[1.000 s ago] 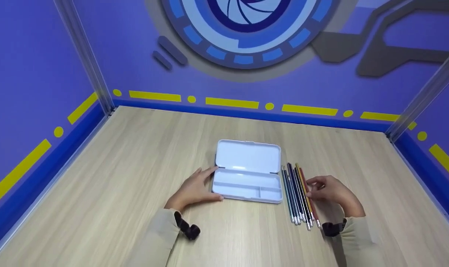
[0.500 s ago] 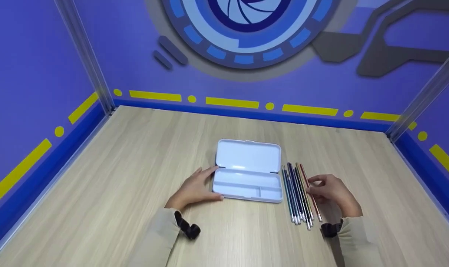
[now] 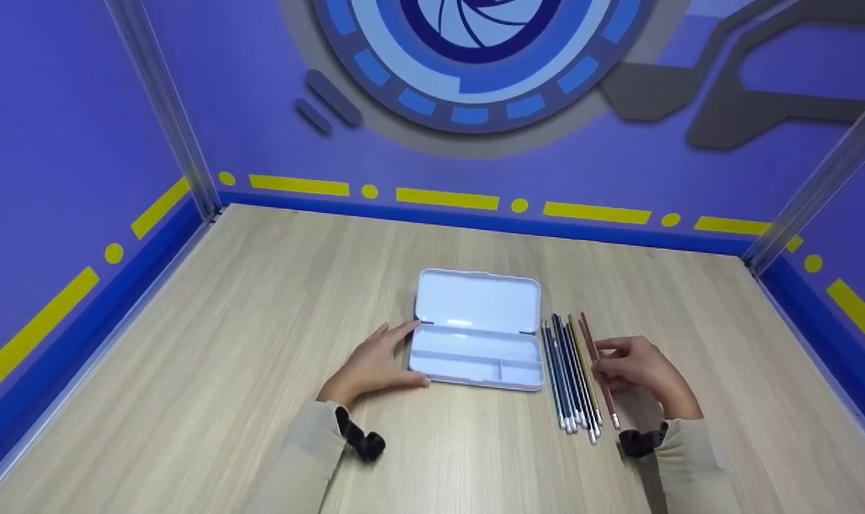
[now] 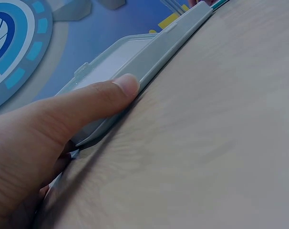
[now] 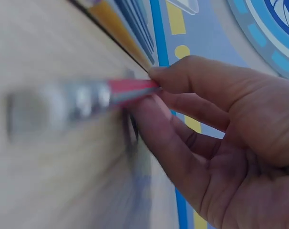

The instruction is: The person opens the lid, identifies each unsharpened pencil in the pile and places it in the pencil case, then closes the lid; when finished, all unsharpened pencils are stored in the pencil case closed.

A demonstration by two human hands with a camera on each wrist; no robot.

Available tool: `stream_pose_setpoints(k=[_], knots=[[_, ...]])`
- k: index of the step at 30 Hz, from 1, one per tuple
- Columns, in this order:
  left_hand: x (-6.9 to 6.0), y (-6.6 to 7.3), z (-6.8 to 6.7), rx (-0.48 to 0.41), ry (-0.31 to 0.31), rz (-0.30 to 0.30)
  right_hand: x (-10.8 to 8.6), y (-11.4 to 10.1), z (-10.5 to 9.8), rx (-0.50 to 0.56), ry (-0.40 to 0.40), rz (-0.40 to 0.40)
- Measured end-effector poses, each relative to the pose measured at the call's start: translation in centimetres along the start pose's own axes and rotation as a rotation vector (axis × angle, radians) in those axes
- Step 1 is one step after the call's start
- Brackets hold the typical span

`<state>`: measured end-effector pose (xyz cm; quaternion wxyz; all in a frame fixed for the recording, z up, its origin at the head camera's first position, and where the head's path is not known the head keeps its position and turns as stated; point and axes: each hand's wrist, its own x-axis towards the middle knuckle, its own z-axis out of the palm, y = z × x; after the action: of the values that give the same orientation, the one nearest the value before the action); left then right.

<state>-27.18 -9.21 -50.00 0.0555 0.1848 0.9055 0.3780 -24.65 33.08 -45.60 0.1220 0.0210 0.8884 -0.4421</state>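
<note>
A white pencil case (image 3: 475, 383) lies with its lid raised on the wooden table, its compartments bare. My left hand (image 3: 373, 365) holds its left end, thumb along the front wall and index finger near the hinge. In the left wrist view the thumb (image 4: 99, 98) presses the case wall (image 4: 159, 59). To the right of the case lies a row of pencils (image 3: 568, 371) with silver-capped ends. My right hand (image 3: 643, 368) pinches a red pencil (image 3: 606, 392) between thumb and fingers, slightly apart from the row. Its blurred eraser end (image 5: 58, 107) points at the right wrist camera.
Blue-purple panels (image 3: 432, 164) with yellow dashes enclose the table (image 3: 296, 285) at the back and both sides. Metal posts (image 3: 164, 107) stand at the back corners. A black wrist camera (image 3: 364, 439) sits on the left sleeve, and another (image 3: 639, 442) on the right.
The red pencil has come away from the row to the right, in my right hand's pinch. The left hand and the case have stayed put.
</note>
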Motion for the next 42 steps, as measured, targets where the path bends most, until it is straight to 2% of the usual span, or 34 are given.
stream_pose_setpoints(k=[6, 15, 19, 24, 30, 37, 42], knots=[[0.0, -0.1, -0.1, -0.004, 0.0, 0.02, 0.2, -0.1, -0.1, 0.052, 0.043, -0.025], [0.2, 0.0, 0.0, 0.001, 0.002, 0.023, 0.1, -1.6, -0.4, 0.11, 0.071, -0.174], [0.1, -0.1, 0.1, -0.002, 0.001, 0.02, 0.3, -2.6, 0.1, 0.122, 0.079, -0.201], [-0.1, -0.2, 0.1, -0.003, -0.001, 0.021, 0.7, -3.9, 0.9, 0.05, 0.098, -0.243], [0.1, 0.0, -0.1, 0.004, 0.008, 0.034, 1.7, -5.8, 1.6, -0.053, 0.093, -0.354], [0.0, 0.0, -0.2, 0.005, 0.006, 0.016, 2.7, -7.5, 2.5, -0.155, 0.027, -0.464], [0.0, -0.1, -0.1, -0.006, 0.003, 0.007, 3.3, -8.7, 3.6, -0.212, -0.025, -0.5]])
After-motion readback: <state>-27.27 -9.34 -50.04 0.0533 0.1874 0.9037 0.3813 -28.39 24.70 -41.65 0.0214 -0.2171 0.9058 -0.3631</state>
